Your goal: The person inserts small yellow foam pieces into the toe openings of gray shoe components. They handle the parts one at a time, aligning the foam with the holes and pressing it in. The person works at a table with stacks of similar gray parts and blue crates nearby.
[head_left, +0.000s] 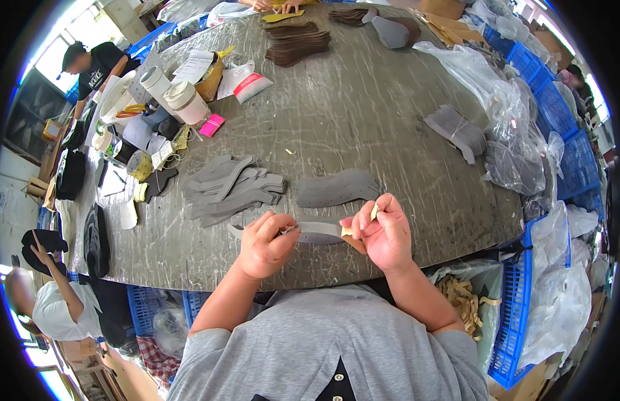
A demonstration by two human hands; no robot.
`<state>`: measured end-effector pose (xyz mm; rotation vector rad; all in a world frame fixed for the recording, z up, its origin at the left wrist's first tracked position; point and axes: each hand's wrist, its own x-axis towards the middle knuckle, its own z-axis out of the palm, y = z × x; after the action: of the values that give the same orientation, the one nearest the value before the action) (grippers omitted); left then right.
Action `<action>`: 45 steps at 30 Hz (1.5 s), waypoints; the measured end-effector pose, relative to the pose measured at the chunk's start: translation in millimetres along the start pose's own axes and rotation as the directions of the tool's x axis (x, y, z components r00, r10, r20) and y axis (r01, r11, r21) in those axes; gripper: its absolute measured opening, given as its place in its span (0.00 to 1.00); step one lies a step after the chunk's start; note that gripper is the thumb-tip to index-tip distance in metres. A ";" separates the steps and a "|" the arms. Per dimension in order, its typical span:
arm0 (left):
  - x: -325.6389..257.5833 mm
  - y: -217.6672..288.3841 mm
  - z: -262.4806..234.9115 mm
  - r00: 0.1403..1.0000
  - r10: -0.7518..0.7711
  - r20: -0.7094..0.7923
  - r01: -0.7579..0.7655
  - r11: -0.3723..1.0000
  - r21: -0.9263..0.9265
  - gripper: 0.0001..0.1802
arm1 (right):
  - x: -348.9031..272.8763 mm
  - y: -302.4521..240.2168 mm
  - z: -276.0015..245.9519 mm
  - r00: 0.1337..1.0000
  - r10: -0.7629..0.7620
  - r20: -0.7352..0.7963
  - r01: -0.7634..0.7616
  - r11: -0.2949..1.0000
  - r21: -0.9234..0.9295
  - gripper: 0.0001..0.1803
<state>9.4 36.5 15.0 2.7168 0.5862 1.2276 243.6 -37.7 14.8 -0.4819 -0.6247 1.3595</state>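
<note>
My left hand (266,244) is closed, its fingertips pinching a curved grey strip (320,228) just above the table's near side. Part of this strip pokes out to the left of the hand. At the strip's right end, my right hand (387,235) is closed on a cream-coloured strip (348,232), which shows between and below its fingers. Whether the cream strip is still joined to the grey one I cannot tell. Beyond my hands lie a loose heap of grey strips (233,187) and a neat stack of curved grey pieces (338,188) with small holes.
Bundled grey pieces (455,130) lie right, brown stacks (298,45) far off. White containers (184,100) and papers crowd the left. A lined bin (467,301) of crumpled cream strips and a blue crate (510,314) stand lower right. Other people are at the left and far edge.
</note>
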 end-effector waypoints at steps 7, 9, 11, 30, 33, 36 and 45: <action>-20.7 3.8 10.8 0.987 0.022 0.160 -0.035 0.997 0.075 0.08 | -12.5 -24.3 -41.0 0.995 0.017 -0.096 -0.037 0.978 -0.208 0.03; -27.6 4.1 14.3 0.973 0.027 0.227 -0.050 0.994 0.093 0.08 | -19.6 -35.7 -54.8 0.986 0.050 -0.156 -0.095 0.951 -0.295 0.03; -31.2 5.0 16.5 0.957 0.045 0.286 -0.075 0.993 0.096 0.07 | -27.1 -43.1 -69.7 0.976 0.055 -0.209 -0.127 0.929 -0.349 0.03; -34.1 2.8 16.7 0.835 0.191 0.517 -0.241 0.970 0.030 0.07 | -41.7 -25.9 -62.8 0.946 0.182 0.269 0.289 -0.093 -0.953 0.05; -34.5 2.1 17.6 0.833 0.184 0.521 -0.235 0.972 0.032 0.07 | -40.2 -22.5 -66.6 0.927 0.225 0.299 0.328 -0.107 -0.939 0.06; -36.0 0.8 18.5 0.834 0.182 0.521 -0.231 0.973 0.030 0.07 | -39.2 -22.1 -68.8 0.899 0.272 0.342 0.392 -0.158 -0.906 0.05; -33.1 -1.9 19.1 0.851 0.200 0.485 -0.218 0.976 -0.021 0.06 | -73.7 -55.0 -88.5 0.993 0.098 -0.066 -0.097 0.347 -0.933 0.05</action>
<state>3.2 26.6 -21.4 3.0106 0.2525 0.5122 336.3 -115.8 -25.4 -1.4938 -1.4189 0.9630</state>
